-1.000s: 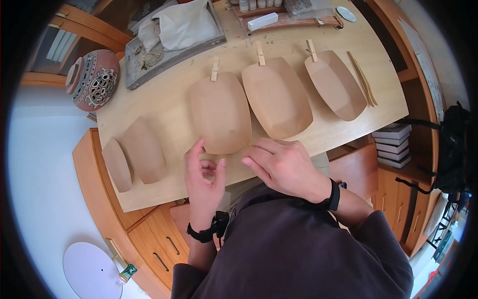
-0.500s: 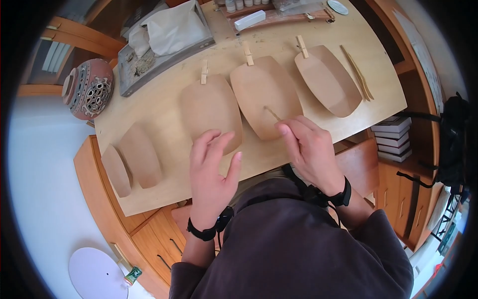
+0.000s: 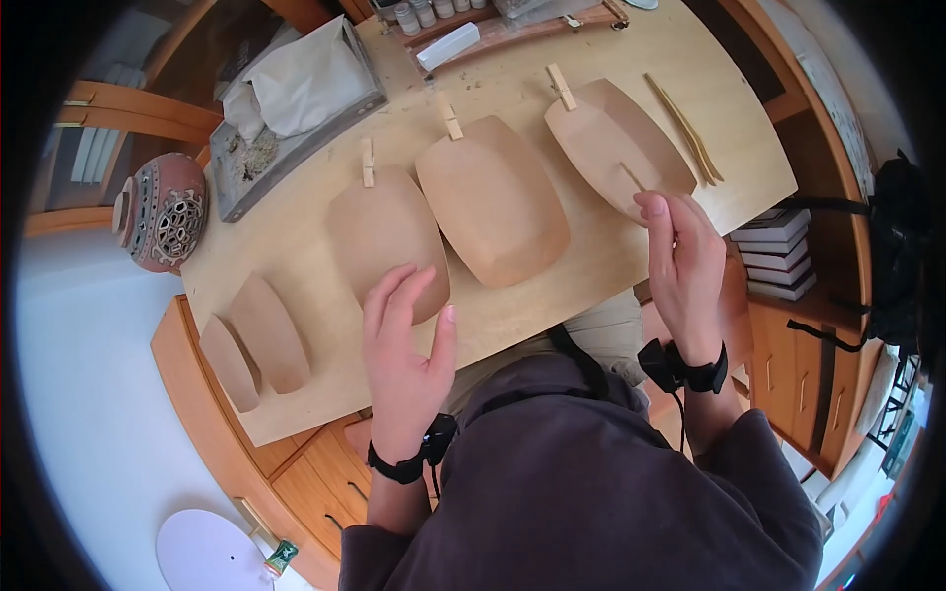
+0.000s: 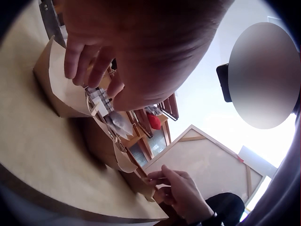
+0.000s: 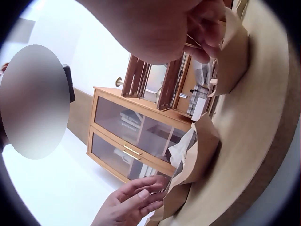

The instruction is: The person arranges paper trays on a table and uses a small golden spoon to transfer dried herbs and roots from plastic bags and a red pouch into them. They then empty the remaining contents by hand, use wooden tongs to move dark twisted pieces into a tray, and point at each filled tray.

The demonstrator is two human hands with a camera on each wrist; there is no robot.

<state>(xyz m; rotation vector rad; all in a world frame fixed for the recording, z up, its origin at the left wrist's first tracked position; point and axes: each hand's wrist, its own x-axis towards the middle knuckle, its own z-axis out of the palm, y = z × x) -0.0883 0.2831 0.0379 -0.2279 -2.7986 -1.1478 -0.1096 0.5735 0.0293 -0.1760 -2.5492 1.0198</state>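
Three brown paper trays stand in a row, each with a wooden clothespin at its far rim. My right hand (image 3: 687, 271) pinches a thin stick (image 3: 632, 177) between thumb and fingers, its tip over the right-hand tray (image 3: 604, 123). The middle tray (image 3: 493, 202) lies between my hands. Near the close end of the left tray (image 3: 382, 222), my left hand (image 3: 402, 360) hovers with loosely bent fingers and nothing in them. In the left wrist view that hand's palm (image 4: 146, 56) fills the top, fingers spread beside a tray (image 4: 59, 87).
Two more brown trays (image 3: 271, 335) stand at the table's left end. Wooden tongs (image 3: 687, 133) lie right of the row. Behind are a grey tray (image 3: 232, 197) with cloth and a rack (image 3: 522, 39) with small jars. A patterned pot (image 3: 168, 212) sits at the far left.
My right hand has moved rightward with the stick, from the left tray past the middle one to the right tray. The left hand stays near the left tray, its fingers opening out a little.
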